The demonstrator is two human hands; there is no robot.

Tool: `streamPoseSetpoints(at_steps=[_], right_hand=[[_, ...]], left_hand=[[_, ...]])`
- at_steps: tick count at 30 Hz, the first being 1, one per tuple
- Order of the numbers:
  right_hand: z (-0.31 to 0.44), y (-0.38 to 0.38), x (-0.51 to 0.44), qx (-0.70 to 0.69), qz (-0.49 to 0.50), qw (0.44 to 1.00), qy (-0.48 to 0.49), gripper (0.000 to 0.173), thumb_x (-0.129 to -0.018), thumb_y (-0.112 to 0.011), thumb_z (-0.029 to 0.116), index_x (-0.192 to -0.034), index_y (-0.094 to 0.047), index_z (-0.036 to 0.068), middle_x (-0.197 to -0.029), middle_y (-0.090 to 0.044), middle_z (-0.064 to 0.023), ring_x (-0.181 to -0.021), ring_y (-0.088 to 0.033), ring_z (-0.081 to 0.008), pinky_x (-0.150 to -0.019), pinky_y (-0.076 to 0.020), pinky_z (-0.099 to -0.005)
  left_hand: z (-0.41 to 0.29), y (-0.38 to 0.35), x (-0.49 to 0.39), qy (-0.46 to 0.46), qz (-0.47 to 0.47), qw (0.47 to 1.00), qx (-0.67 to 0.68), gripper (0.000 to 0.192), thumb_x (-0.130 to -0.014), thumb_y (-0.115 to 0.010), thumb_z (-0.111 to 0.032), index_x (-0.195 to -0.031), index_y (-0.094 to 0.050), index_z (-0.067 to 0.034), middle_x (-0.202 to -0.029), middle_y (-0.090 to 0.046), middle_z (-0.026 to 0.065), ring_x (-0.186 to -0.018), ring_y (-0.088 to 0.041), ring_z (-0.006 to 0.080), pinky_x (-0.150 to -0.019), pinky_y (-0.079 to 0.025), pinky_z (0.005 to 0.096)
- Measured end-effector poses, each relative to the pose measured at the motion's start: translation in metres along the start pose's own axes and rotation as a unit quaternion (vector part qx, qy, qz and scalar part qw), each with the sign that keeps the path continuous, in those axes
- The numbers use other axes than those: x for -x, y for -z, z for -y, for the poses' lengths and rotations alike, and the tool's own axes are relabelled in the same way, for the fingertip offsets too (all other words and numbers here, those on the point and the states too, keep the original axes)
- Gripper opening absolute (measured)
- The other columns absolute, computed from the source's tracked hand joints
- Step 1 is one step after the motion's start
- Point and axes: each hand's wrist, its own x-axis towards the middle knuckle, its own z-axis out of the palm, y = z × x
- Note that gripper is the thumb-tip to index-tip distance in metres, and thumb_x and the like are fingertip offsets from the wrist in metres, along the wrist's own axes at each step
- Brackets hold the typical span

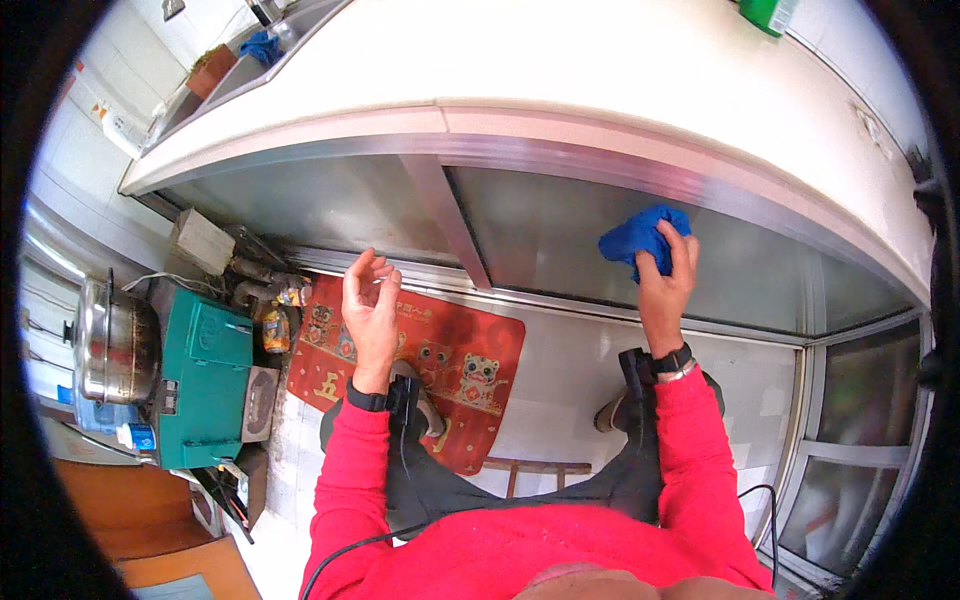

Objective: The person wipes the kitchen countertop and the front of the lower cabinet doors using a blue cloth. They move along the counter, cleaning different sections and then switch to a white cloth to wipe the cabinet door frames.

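My right hand (667, 277) grips a crumpled blue cloth (637, 236) at a sliding glass panel (555, 225) of the cabinet under the counter; the cloth appears to touch the glass. My left hand (371, 300) is raised with bent fingers and holds nothing. It is over the red patterned floor mat (487, 337), before the left glass panel (330, 202). A metal frame upright (450, 225) divides the two panels. Both wrists wear black bands.
The white countertop (562, 67) spans the top, with a sink (247, 75) at left and a green container (765, 15) at right. A green metal cabinet (202, 375) stands at left beside a steel pot (116, 341). A framed glass door (862, 390) is at right.
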Motion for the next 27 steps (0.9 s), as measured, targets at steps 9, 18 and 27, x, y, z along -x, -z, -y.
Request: streamPoseSetpoints(at_steps=[9, 18, 27], right_hand=[[0.013, -0.013, 0.006, 0.067, 0.001, 0.998, -0.015, 0.039, -0.079, -0.066, 0.0, -0.117, -0.065, 0.006, -0.097, -0.053, -0.0097, -0.091, -0.054, -0.0243, -0.085, -0.0454, -0.0329], [0.034, -0.036, 0.041, 0.032, -0.071, 0.99, -0.116, 0.041, -0.079, -0.069, 0.004, -0.12, -0.065, 0.007, -0.107, -0.057, -0.0103, -0.101, -0.057, -0.0247, -0.092, -0.0453, -0.0329], [0.067, -0.094, 0.02, 0.046, -0.078, 0.996, -0.019, 0.042, -0.078, -0.068, 0.003, -0.12, -0.064, 0.007, -0.104, -0.056, -0.0116, -0.098, -0.057, -0.027, -0.09, -0.046, -0.0348]], left_hand=[[0.063, 0.04, -0.029, 0.009, 0.021, 0.999, -0.045, 0.04, -0.093, -0.065, -0.005, -0.131, -0.053, 0.0, -0.117, -0.062, 0.0092, -0.103, -0.059, 0.0146, -0.092, -0.049, 0.0298], [0.076, 0.06, -0.062, 0.005, 0.077, 0.997, -0.031, 0.04, -0.093, -0.064, -0.006, -0.131, -0.053, 0.001, -0.114, -0.062, 0.0109, -0.094, -0.061, 0.0163, -0.084, -0.051, 0.0296], [0.067, 0.085, -0.079, 0.069, -0.011, 0.989, 0.13, 0.041, -0.093, -0.066, -0.01, -0.13, -0.051, 0.001, -0.111, -0.062, 0.0108, -0.098, -0.063, 0.0195, -0.081, -0.056, 0.0344]])
